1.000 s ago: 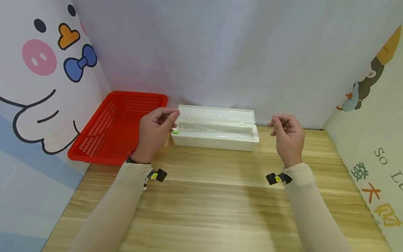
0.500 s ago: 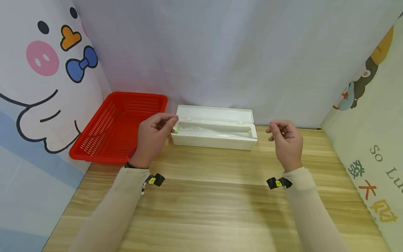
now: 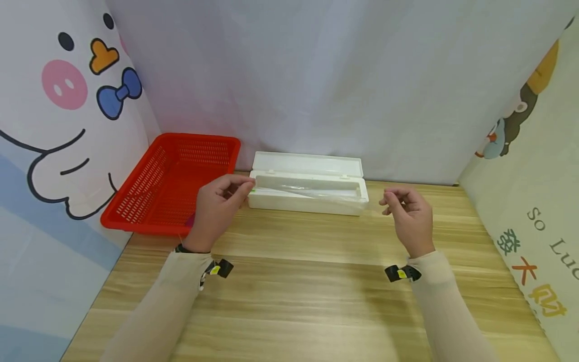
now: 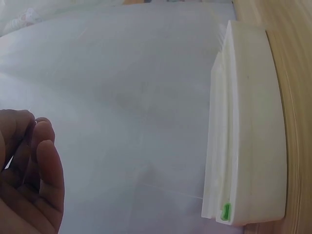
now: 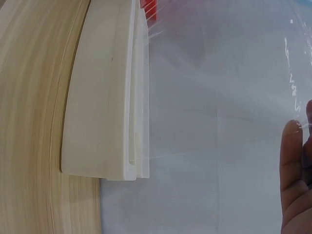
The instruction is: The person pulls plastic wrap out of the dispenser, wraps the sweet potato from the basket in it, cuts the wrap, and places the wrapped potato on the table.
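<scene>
A long white cling film dispenser (image 3: 307,204) lies at the back of the table, its lid (image 3: 307,164) tipped back. Clear cling film (image 5: 291,73) stretches from it towards the hands; its glossy creases show best in the right wrist view. At one end of the dispenser is a small green piece (image 4: 226,211), probably the cutter slide. My left hand (image 3: 216,211), near the dispenser's left end, pinches one corner of the film between thumb and fingers. Out to the right of the dispenser, my right hand (image 3: 412,221) pinches the other corner. Both hands are raised above the table.
Behind my left hand stands a red perforated basket (image 3: 169,181), with a bit of something purple (image 3: 190,219) seen at its near side. A pale cloth wall (image 3: 316,85) closes off the back. Printed panels flank the wooden table (image 3: 298,301).
Both hands have drawn back a little towards the body and away from the dispenser, pinching the film. Glints on the film across the dispenser have shifted.
</scene>
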### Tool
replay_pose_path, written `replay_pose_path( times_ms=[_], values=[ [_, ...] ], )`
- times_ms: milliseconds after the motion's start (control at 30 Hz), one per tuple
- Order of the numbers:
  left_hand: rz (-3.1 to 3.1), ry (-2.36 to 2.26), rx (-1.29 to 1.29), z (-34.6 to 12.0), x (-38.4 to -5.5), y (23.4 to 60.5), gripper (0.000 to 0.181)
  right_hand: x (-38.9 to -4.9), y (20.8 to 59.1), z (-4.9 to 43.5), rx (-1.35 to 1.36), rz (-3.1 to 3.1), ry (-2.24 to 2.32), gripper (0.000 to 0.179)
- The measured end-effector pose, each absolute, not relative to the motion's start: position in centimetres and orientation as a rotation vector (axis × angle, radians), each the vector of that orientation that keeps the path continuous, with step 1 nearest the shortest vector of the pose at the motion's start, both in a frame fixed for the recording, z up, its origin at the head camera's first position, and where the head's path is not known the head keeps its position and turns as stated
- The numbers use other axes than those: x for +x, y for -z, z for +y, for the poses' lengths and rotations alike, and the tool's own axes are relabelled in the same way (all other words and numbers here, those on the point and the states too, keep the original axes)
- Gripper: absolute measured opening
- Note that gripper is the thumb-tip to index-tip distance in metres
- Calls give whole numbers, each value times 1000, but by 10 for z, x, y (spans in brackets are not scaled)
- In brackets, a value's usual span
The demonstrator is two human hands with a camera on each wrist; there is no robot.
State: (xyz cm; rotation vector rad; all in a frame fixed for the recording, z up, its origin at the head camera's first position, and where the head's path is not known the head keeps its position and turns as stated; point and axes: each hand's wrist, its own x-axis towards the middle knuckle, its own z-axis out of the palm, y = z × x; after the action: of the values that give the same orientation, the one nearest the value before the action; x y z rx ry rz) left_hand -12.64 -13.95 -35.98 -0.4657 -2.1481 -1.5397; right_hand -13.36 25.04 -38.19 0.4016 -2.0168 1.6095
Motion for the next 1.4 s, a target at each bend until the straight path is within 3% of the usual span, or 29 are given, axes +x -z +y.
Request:
replay_pose_path(
  times_ms=[800, 1400],
  values=[
    [-2464, 1467, -606, -164, -99, 383, 15, -110, 407, 261, 505, -2115, -1649, 9],
    [-2727, 1442, -787, -179, -91, 402, 11, -91, 429, 276, 651, -2401, -1469, 16]
  ],
)
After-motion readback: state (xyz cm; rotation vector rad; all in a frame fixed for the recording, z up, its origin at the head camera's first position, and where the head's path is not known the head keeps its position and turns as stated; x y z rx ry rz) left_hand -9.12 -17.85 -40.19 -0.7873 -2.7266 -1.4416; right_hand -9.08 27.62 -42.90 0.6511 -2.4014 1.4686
